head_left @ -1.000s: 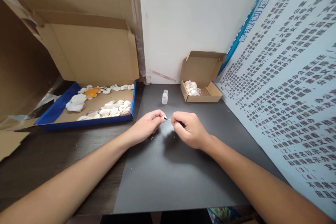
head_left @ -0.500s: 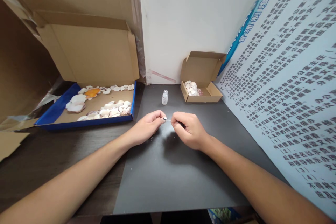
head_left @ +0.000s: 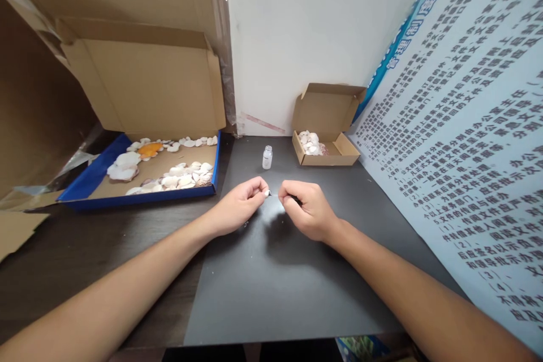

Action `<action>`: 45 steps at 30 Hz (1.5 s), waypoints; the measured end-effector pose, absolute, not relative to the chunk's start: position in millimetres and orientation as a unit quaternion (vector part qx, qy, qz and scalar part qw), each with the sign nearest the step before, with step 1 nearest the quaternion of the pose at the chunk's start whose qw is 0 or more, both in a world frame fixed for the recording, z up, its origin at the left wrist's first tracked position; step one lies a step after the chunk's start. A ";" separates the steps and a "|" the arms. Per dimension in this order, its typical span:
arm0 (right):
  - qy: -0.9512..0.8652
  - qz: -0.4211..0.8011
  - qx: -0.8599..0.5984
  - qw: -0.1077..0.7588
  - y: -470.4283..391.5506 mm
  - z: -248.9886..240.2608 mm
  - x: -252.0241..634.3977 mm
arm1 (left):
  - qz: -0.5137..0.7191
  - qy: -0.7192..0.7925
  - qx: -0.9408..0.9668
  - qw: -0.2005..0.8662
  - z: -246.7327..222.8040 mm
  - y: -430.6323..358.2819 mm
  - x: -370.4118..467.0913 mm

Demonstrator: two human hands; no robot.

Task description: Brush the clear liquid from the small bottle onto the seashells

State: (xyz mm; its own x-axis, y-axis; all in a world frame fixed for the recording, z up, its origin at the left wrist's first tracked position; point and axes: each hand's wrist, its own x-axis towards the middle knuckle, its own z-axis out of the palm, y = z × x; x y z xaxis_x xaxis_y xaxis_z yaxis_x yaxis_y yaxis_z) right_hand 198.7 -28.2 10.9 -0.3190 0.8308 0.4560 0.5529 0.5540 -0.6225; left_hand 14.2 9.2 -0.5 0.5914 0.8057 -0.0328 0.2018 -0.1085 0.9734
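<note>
Between the thumb and fingers of my left hand point(head_left: 242, 203) is a small white seashell point(head_left: 267, 193), only its edge showing, with a dark spot at its right side. My right hand point(head_left: 306, 209) is closed round a slim dark-handled tool point(head_left: 296, 200), whose kind I cannot make out. From that fist a thin pale tip points left toward the shell; whether it touches is too fine to tell. Behind the hands a small clear glass bottle point(head_left: 267, 158) with a pale label stands upright and uncapped on the dark grey mat point(head_left: 254, 305).
At the left, an open blue-edged cardboard box point(head_left: 139, 201) holds many white shells and one orange shell point(head_left: 150, 150). A smaller open brown box point(head_left: 331, 159) with white shells stands at the back right. A printed poster point(head_left: 466, 124) slopes along the right side.
My right hand has shifted slightly right, away from the shell. The left hand has turned the shell a little, so its dark spot now faces right. Boxes and bottle stay put.
</note>
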 end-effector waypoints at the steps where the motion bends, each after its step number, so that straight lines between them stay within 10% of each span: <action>1: -0.790 0.179 -0.444 0.383 -27.6 10.5 198.6 | 0.269 0.363 0.699 0.554 0.0 8.9 14.6; 45: -0.782 0.167 -0.450 0.397 -30.6 14.2 198.8 | 0.325 0.364 0.709 0.509 0.3 8.6 14.6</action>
State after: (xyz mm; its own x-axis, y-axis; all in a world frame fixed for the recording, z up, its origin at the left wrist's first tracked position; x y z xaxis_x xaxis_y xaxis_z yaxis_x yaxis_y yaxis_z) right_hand 198.8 -30.6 14.2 -0.2804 0.8366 0.4707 0.5711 0.5395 -0.6187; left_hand 14.6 8.6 0.3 0.5239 0.8471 0.0897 0.1858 -0.2164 0.9585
